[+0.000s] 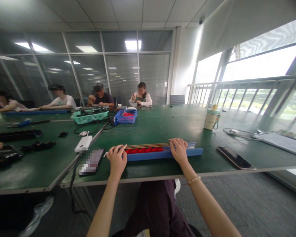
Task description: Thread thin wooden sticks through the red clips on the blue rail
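Observation:
A long blue channel (160,157) lies crosswise near the table's front edge, with a row of red pieces (145,150) inside it. Thin yellowish strips (148,145) run along its far side from one hand to the other. My left hand (117,159) is closed at the left end, its fingertips on the strips and its palm covering the channel's end. Farther right, my right hand (179,150) curls over the channel, fingers closed at the strips' other end. Past it, the channel's bare right part (194,151) shows. My fingers partly hide the grips.
A phone (91,162) and white power bank (83,144) lie left; another phone (235,158) lies right. Beyond stand a bottle (212,118), a green basket (90,117) with cables and a blue basket (126,118). Several people sit across the tables.

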The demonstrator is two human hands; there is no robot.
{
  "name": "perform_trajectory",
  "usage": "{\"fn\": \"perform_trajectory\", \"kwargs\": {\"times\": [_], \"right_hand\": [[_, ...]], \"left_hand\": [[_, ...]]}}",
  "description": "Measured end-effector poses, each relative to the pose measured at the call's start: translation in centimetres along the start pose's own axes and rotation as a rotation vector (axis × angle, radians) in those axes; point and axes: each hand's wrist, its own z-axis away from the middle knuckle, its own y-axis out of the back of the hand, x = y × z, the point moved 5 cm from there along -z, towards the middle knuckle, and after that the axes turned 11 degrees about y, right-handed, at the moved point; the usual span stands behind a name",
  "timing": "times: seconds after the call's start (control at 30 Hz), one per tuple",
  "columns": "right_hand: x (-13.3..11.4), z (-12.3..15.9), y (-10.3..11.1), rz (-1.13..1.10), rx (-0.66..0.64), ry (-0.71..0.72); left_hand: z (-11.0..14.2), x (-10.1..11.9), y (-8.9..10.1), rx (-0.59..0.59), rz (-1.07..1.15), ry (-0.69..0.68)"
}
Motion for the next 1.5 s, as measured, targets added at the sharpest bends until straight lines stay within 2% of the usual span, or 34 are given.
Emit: {"fn": "perform_trajectory", "kwargs": {"times": [0.2, 0.37, 0.5, 0.6, 0.77, 0.97, 1.2, 1.5], "right_hand": [[0.2, 0.0, 0.0, 0.057, 0.002, -0.029], [1.8, 0.6, 0.4, 0.199, 0.068, -0.205], [2.8, 1.2, 0.4, 0.321, 0.045, -0.370], [3.2, 1.4, 0.2, 0.373, 0.014, -0.428], [3.7, 1.6, -0.3, 0.377, -0.055, -0.459], [3.2, 1.3, -1.0, 0.322, -0.139, -0.379], [2.7, 1.1, -0.7, 0.339, -0.145, -0.344], [2.6, 1.2, 0.3, 0.490, -0.068, -0.425]], "left_hand": [[0.0, 0.0, 0.1, -0.001, 0.007, 0.007], [-0.2, -0.1, 0.2, 0.015, 0.034, 0.043], [-0.3, 0.0, 0.2, 0.003, 0.047, 0.026], [-0.3, 0.0, 0.1, 0.007, 0.054, 0.029], [-0.3, 0.0, -0.1, -0.014, 0.033, 0.049], [-0.2, -0.1, -0.3, -0.022, 0.019, 0.041], [-0.1, 0.0, -0.2, -0.027, 0.005, 0.047], [0.0, 0.0, -0.1, -0.021, 0.014, 0.042]]}}
